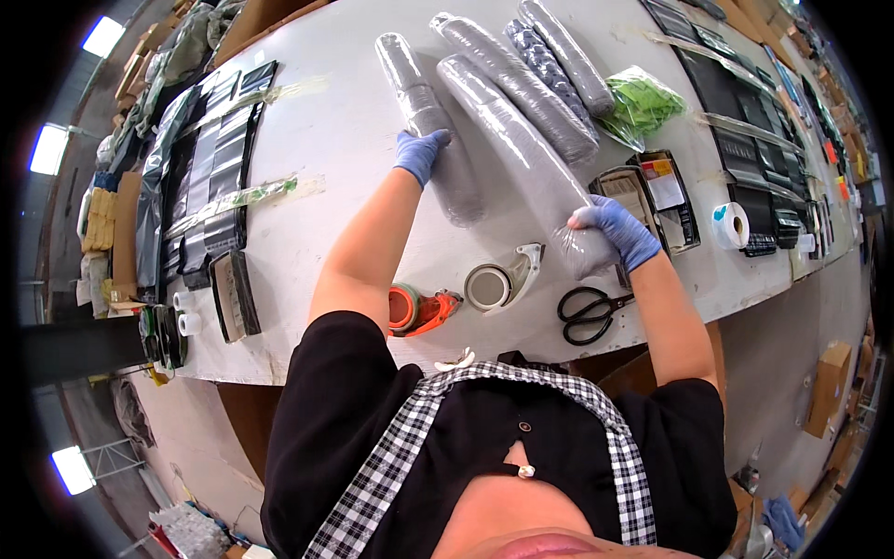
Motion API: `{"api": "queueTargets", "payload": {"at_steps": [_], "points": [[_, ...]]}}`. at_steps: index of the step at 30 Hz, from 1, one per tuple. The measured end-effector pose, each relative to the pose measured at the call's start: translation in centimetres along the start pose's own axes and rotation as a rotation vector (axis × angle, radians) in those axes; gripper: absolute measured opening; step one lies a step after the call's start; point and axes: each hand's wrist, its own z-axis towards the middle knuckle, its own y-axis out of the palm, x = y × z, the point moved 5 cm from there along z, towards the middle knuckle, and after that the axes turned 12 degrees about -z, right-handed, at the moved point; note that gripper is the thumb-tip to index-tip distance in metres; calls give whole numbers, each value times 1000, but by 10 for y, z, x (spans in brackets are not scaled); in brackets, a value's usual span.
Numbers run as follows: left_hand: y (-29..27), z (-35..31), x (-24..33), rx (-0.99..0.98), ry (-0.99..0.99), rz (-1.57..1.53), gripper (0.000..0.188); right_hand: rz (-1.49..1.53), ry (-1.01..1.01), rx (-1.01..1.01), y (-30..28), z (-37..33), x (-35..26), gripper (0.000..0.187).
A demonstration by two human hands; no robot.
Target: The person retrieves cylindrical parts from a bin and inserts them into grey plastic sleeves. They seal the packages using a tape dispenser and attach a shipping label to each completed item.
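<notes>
At upper centre, the blue-gloved left hand (422,155) is closed around a grey plastic-wrapped roll (431,110); at centre, the blue-gloved right hand (616,229) grips a second grey roll (518,154). A white-and-red label (665,190), right, is unreadable.

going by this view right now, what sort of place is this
Probably a packing workshop or warehouse: there are plastic-wrapped rolls, tape dispensers on the table, and a cardboard box beyond it.

The long grey cloth rolls (521,149) have shiny, clear plastic on them. The bright green bundle (643,104) has crinkly, shiny plastic too. The wide white counter (345,130) looks smooth and dull.
</notes>
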Motion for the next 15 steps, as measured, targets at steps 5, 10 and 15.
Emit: {"api": "queueTargets", "payload": {"at_steps": [5,10,15], "points": [[-42,-64,16,-255,-248,-558,40,-185,-139,244,7,27,-30,46],[-106,-162,49,-232,-274,-629,39,-922,-693,1222,43,43,-80,44],[-218,-254,45,11,-230,-507,45,-1077,-1242,94,274,-30,-55,50]]}}
